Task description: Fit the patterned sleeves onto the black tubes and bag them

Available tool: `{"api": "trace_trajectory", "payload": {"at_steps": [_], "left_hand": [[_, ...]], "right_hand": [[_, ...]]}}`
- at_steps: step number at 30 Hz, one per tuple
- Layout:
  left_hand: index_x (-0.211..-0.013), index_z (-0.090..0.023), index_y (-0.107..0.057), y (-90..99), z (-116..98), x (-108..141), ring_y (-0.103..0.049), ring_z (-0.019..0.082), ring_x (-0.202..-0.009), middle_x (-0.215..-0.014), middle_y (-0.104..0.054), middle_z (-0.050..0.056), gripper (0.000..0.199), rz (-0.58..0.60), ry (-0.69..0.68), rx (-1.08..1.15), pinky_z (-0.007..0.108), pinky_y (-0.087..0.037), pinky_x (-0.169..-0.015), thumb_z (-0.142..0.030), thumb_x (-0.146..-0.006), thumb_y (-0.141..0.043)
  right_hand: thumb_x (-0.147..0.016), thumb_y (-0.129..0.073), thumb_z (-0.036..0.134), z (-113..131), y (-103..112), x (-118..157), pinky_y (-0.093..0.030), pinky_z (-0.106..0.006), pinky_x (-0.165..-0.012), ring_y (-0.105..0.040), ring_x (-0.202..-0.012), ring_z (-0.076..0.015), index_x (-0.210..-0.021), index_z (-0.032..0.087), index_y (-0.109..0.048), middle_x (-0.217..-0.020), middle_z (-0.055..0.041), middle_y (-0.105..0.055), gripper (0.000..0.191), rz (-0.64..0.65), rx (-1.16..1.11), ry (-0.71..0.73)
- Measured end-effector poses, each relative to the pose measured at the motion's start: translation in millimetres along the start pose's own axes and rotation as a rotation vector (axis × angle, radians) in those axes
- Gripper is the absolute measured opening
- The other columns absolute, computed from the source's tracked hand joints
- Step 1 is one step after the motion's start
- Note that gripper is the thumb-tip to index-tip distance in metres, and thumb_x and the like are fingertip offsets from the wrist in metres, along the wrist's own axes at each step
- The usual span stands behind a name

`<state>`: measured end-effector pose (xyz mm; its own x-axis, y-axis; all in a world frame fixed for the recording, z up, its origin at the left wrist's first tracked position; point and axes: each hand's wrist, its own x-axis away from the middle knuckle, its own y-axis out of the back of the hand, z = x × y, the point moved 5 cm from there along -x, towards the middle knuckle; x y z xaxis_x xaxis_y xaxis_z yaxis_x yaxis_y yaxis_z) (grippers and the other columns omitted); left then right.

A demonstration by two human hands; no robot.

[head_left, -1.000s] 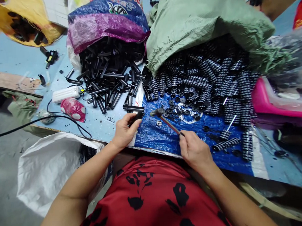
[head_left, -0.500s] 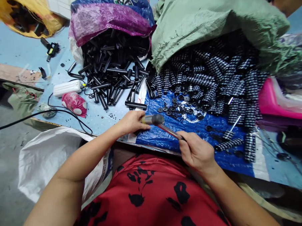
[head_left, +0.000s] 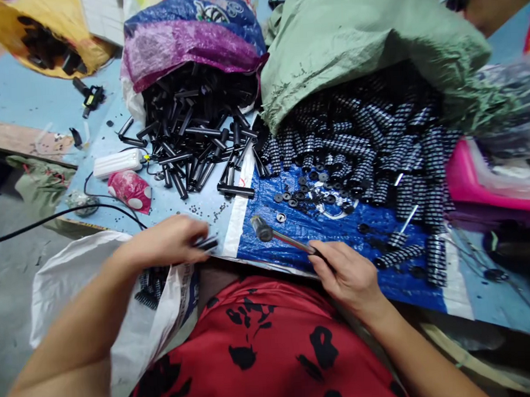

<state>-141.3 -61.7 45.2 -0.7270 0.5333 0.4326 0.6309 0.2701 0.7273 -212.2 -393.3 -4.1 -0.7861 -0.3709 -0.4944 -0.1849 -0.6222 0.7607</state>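
Note:
My right hand (head_left: 345, 277) is closed around the handle of a small mallet (head_left: 263, 229), whose head hangs over the blue plastic sheet (head_left: 288, 244). My left hand (head_left: 172, 240), blurred a little, is over the mouth of a white sack (head_left: 121, 322) at the table's front edge. From its closed fingers sticks out the end of a short black tube (head_left: 206, 244); the rest of it is hidden. Inside the sack, black-and-white patterned tubes (head_left: 150, 294) show. A small ring-like disc (head_left: 281, 217) lies on the sheet near the mallet head.
Plain black tubes (head_left: 197, 160) spill from a purple and blue bag (head_left: 183, 44). Patterned tubes (head_left: 354, 142) spill from a green sack (head_left: 363, 30), with loose black discs (head_left: 293, 197) before them. A white power strip (head_left: 117, 163) and cable lie left; a pink bin (head_left: 466, 178) stands right.
My left hand has moved left with the black tube, from the sheet's edge to over the sack. The mallet head has dropped slightly and moved left. A ring-like disc now shows on the sheet.

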Motion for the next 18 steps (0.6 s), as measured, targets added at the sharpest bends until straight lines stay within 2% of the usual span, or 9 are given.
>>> {"api": "trace_trajectory", "payload": {"at_steps": [1, 2, 4, 7, 9, 11, 13, 16, 18], "left_hand": [[-0.073, -0.025, -0.066, 4.8, 7.4, 21.2, -0.05, 0.016, -0.051, -0.06, -0.059, -0.001, 0.021, 0.08, 0.029, -0.045, 0.029, -0.028, -0.051, -0.042, -0.077, -0.078], [-0.08, -0.027, -0.071, 10.8, 13.4, 36.0, -0.054, 0.017, -0.051, -0.063, -0.063, 0.0, 0.024, 0.068, 0.061, -0.094, 0.03, -0.031, -0.051, -0.048, -0.075, -0.08], [-0.099, -0.029, -0.076, 15.2, 13.0, 40.8, -0.067, 0.024, -0.068, -0.083, -0.074, 0.004, 0.036, -0.054, 0.02, -0.153, 0.032, -0.043, -0.059, -0.057, -0.077, -0.078], [-0.125, -0.024, -0.07, 6.9, -7.2, -4.6, -0.069, 0.031, -0.102, -0.115, -0.074, 0.012, 0.043, -0.393, -0.128, -0.233, 0.039, -0.05, -0.087, -0.051, -0.093, -0.062], [-0.128, -0.019, -0.066, -1.4, -18.5, -49.1, -0.064, 0.033, -0.11, -0.117, -0.072, 0.016, 0.038, -0.576, -0.141, -0.347, 0.044, -0.046, -0.093, -0.038, -0.098, -0.052], [-0.114, -0.018, -0.069, -7.0, -21.3, -88.6, -0.062, 0.034, -0.105, -0.105, -0.073, 0.016, 0.029, -0.629, -0.118, -0.472, 0.045, -0.044, -0.086, -0.028, -0.097, -0.048], [-0.098, -0.019, -0.069, -7.0, -18.8, -112.0, -0.061, 0.033, -0.099, -0.096, -0.073, 0.014, 0.022, -0.628, -0.132, -0.551, 0.044, -0.041, -0.081, -0.024, -0.097, -0.047], [-0.084, -0.021, -0.062, 3.3, -22.2, -115.2, -0.061, 0.028, -0.09, -0.094, -0.072, 0.012, 0.02, -0.753, -0.218, -0.555, 0.041, -0.04, -0.078, -0.024, -0.097, -0.048], [-0.077, -0.02, -0.056, 8.5, -33.0, -108.3, -0.059, 0.023, -0.079, -0.088, -0.068, 0.01, 0.023, -0.845, -0.273, -0.467, 0.037, -0.04, -0.072, -0.027, -0.098, -0.049]], "right_hand": [[-0.098, -0.064, 0.024, -1.9, -2.0, -1.2, -0.055, -0.031, -0.078, -0.069, -0.086, -0.0192, -0.125, 0.021, -0.066, -0.101, -0.0077, -0.074, 0.028, 0.002, 0.049, -0.026], [-0.098, -0.065, 0.026, -2.5, -6.4, -3.6, -0.055, -0.032, -0.079, -0.069, -0.087, -0.0201, -0.121, 0.021, -0.068, -0.1, -0.0076, -0.074, 0.024, 0.024, 0.091, -0.053], [-0.099, -0.065, 0.032, -0.4, -20.0, -11.4, -0.053, -0.035, -0.08, -0.067, -0.088, -0.022, -0.113, 0.021, -0.07, -0.097, -0.008, -0.073, 0.019, 0.106, 0.135, -0.103], [-0.099, -0.062, 0.044, 3.6, -35.3, -25.4, -0.052, -0.04, -0.082, -0.065, -0.094, -0.0258, -0.111, 0.02, -0.072, -0.104, -0.0117, -0.073, 0.028, 0.186, 0.111, -0.128], [-0.1, -0.061, 0.047, -1.6, -32.8, -30.5, -0.051, -0.04, -0.082, -0.066, -0.095, -0.0253, -0.113, 0.02, -0.071, -0.106, -0.0117, -0.073, 0.032, 0.189, 0.071, -0.127], [-0.102, -0.057, 0.044, -17.9, -16.2, -30.4, -0.05, -0.036, -0.081, -0.067, -0.089, -0.0221, -0.113, 0.02, -0.071, -0.099, -0.0088, -0.074, 0.03, 0.138, 0.061, -0.155], [-0.105, -0.053, 0.039, -45.3, 11.9, -27.2, -0.049, -0.033, -0.079, -0.067, -0.083, -0.0193, -0.109, 0.02, -0.071, -0.093, -0.0067, -0.075, 0.026, 0.024, 0.125, -0.241], [-0.105, -0.048, 0.038, -94.9, 53.3, -26.8, -0.043, -0.033, -0.075, -0.064, -0.079, -0.0198, -0.101, 0.018, -0.071, -0.089, -0.0088, -0.073, 0.03, -0.115, 0.418, -0.411], [-0.103, -0.05, 0.04, -125.4, 65.8, -35.1, -0.035, -0.034, -0.069, -0.061, -0.075, -0.021, -0.096, 0.015, -0.07, -0.086, -0.0109, -0.07, 0.033, -0.058, 0.648, -0.51]]}}
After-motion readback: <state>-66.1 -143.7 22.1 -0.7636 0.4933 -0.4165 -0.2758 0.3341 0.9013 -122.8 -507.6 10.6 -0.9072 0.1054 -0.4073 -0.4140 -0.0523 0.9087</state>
